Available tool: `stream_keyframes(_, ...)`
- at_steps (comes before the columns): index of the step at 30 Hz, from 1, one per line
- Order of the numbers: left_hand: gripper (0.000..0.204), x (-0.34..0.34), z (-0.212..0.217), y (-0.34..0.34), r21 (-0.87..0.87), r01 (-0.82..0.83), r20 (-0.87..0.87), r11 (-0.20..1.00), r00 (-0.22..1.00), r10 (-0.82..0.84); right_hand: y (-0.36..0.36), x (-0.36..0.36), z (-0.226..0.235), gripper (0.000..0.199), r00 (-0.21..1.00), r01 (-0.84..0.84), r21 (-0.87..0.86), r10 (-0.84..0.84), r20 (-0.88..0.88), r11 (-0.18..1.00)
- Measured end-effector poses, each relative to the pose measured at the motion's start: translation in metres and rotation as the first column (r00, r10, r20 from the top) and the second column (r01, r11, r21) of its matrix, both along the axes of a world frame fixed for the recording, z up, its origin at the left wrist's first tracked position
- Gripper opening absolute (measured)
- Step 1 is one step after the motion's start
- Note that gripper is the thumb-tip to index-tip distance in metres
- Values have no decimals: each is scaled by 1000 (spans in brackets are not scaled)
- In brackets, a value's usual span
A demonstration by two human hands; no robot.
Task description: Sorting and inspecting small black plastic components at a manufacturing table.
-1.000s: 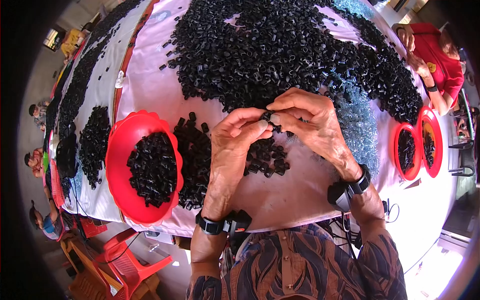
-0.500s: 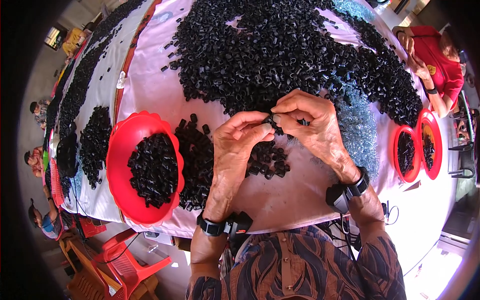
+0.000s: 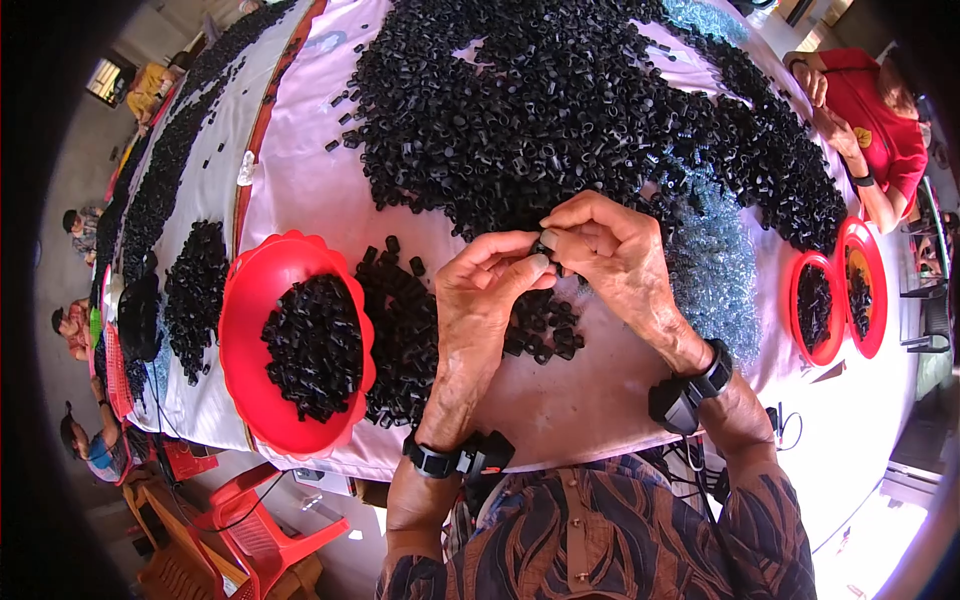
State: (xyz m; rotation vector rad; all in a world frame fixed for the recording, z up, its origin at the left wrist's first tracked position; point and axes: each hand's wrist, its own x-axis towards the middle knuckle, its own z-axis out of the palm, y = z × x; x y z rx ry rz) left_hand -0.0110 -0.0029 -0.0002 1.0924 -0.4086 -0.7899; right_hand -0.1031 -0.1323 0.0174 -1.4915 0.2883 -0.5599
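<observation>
Between the fingertips of both my hands sits a small black plastic part (image 3: 545, 249), mostly covered by the fingers. My left hand (image 3: 490, 280) pinches it from the left, thumb and index finger closed. From the right, my right hand (image 3: 617, 255) presses on it with thumb and forefinger. Just beyond the hands spreads a big heap of small black plastic parts (image 3: 500, 120). A pile of clear springs (image 3: 712, 270) lies right of my right hand. Loose black parts (image 3: 545, 325) lie under the hands, and more black pieces (image 3: 395, 330) are heaped left of my left wrist.
A red scalloped bowl (image 3: 240, 350) with black pieces stands at the left. Two red dishes (image 3: 822, 350) sit at the right, near a person in a red shirt (image 3: 880, 130). More people sit along the far left. A red plastic chair (image 3: 265, 530) stands below the table edge.
My hands stay together on the small part, their fingertips pressed a little closer around it. The view has shifted slightly, so the bowl appears a bit lower and farther right.
</observation>
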Motion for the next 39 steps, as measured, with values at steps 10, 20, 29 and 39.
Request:
stream_keyframes(10,15,2,-3,3,-68,-20,-70,997,997,16,1,0,-8,14,993,99,-354,-69,95,930)
stream_keyframes(20,12,9,-4,7,39,47,-97,998,994,-43,6,3,-14,39,991,118,-656,-46,125,745)
stream_keyframes(29,11,7,2,8,68,96,-85,993,992,-90,4,2,-15,29,964,256,-771,-97,246,583)
stream_keyframes(39,12,3,3,4,78,27,-57,997,998,-22,6,5,-20,32,975,211,-704,-100,197,678)
